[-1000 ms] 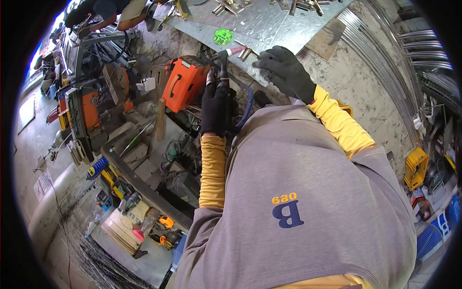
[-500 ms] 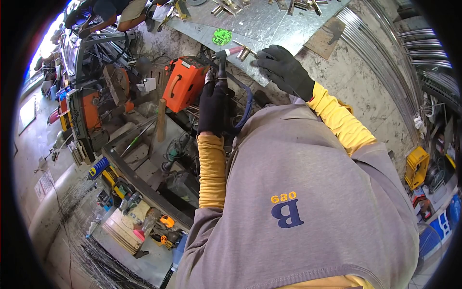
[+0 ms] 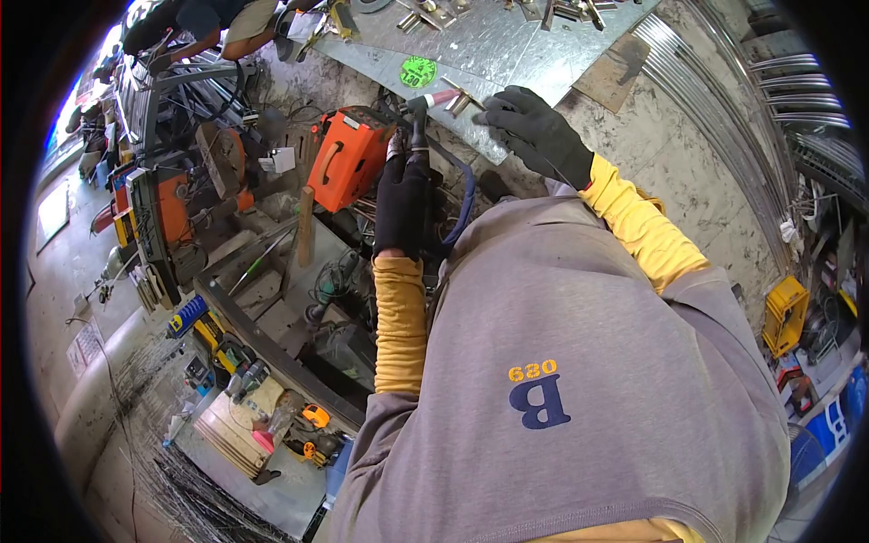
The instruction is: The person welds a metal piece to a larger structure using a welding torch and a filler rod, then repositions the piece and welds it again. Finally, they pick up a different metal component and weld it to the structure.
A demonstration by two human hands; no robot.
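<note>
Head view, both hands gloved, yellow sleeves on both forearms. The left hand point(image 3: 403, 204), in a black glove, is closing around the handle of a welding torch point(image 3: 417, 113); the torch is standing roughly upright from the fist, its pink nozzle point(image 3: 442, 96) pointing sideways to the right. The nozzle tip is sitting just beside a small metal fitting point(image 3: 457, 102), which is lying at the near edge of the metal-topped counter point(image 3: 511, 59), between torch and right hand. The right hand point(image 3: 543, 140), in a dark grey glove, is bringing its fingers together narrowly at the fitting's right end; cannot tell whether they are pinching it or only steadying it. A round green sticker point(image 3: 418, 71) is showing on the counter, just beyond the nozzle. More metal pieces point(image 3: 570, 11) are lying loosely toward the far side. A brown plate point(image 3: 618, 72) is adjoining the counter's right edge. A blue hose point(image 3: 467, 195) is curving down to the right of the left hand. An orange case point(image 3: 347, 161) with a handle is standing on the left, near the left hand. Long metal tubes point(image 3: 701, 118) are running along the floor at right, a yellow crate point(image 3: 785, 315) lying near their lower end. A co-worker point(image 3: 249, 27) is partly showing at upper left, well apart from both hands.
</note>
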